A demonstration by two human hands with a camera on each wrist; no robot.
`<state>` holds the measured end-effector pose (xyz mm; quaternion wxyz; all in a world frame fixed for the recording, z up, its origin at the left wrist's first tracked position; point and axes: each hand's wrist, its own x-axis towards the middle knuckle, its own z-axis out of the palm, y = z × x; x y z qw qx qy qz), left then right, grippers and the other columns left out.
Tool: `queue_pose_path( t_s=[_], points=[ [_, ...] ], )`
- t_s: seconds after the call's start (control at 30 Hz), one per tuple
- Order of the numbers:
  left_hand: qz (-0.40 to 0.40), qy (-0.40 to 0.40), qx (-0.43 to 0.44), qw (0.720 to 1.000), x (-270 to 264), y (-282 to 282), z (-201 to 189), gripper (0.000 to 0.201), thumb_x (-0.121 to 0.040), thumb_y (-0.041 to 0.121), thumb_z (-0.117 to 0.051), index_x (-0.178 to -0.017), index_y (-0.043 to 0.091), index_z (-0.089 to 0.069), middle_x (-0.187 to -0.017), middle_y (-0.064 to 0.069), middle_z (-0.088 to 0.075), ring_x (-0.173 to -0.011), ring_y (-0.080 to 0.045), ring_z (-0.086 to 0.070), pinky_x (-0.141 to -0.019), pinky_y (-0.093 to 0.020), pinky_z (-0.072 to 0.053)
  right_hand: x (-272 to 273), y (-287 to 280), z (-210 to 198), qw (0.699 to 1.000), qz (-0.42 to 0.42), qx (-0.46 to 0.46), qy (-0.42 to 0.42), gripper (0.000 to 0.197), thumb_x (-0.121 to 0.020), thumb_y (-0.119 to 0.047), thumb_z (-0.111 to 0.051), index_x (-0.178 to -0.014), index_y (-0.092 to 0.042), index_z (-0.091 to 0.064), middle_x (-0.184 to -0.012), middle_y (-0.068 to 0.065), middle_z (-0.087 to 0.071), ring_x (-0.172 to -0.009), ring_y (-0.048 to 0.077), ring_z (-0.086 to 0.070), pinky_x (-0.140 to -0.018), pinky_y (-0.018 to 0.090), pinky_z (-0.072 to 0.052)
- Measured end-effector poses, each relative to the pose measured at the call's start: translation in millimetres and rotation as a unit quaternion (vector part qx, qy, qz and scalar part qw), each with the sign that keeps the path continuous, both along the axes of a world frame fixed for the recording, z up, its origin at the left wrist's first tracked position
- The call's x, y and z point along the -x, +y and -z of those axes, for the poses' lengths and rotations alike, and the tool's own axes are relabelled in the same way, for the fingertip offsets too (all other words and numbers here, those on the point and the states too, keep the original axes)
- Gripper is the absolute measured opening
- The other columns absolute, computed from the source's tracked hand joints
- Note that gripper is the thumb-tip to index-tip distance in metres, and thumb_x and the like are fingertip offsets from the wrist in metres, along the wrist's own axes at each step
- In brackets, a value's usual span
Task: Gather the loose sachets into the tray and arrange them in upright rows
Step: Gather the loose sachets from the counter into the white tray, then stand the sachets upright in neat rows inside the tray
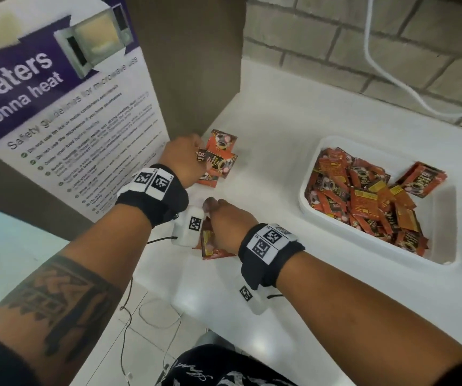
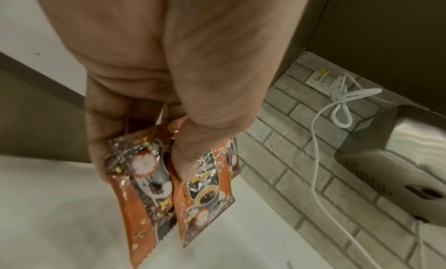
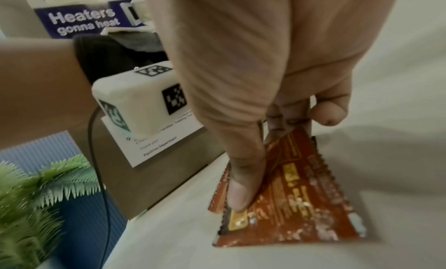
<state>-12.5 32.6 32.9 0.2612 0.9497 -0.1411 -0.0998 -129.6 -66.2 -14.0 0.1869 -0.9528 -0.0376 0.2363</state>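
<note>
Right hand [image 1: 224, 224], thumb and fingers pinched on a small stack of sachets [image 3: 284, 196] at the near counter edge; left hand [image 1: 185, 160], farther back beside the brown panel [image 1: 196, 65], clasps a fan of sachets [image 2: 183, 179] by their upper ends, long axes hanging downward (a few more [image 1: 221, 146] lie on the counter just beyond its knuckles). White tray [image 1: 444, 238] sits well apart to the right of both hands, its sachets [image 1: 363, 201] heaped at all angles, none upright. Right hand is the nearer to the tray; delivery therefore calls for a rightward carry.
</note>
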Motion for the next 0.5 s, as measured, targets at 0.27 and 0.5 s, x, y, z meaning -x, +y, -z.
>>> queue_pose_path(
  t_s=[0.27, 0.5],
  points=[
    [-0.011, 0.201, 0.24, 0.95, 15, -70, -12, 0.037, -0.074, 0.021, -0.086, -0.103, 0.015, -0.064, -0.111, -0.009, -0.072, -0.1, -0.029, -0.071, -0.089, -0.051, -0.058, 49, -65, -10, 0.997, 0.082, -0.004, -0.005, 0.033, -0.082, -0.014, -0.068, -0.114, -0.016, -0.059, -0.109, 0.006, -0.063, -0.094, 0.028, -0.062, -0.075, 0.034, -0.052],
    [0.099, 0.205, 0.205, 0.952, 39, -162, 13, 0.03, -0.075, 0.022, -0.088, -0.096, 0.012, -0.069, -0.097, -0.01, -0.074, -0.089, -0.028, -0.071, -0.078, -0.037, -0.059, 106, -175, -74, 0.957, 0.244, -0.155, -0.015, 0.032, -0.078, -0.027, -0.083, -0.105, -0.022, -0.066, -0.101, -0.008, -0.067, -0.093, 0.012, -0.062, -0.078, 0.029, -0.05]
  ],
)
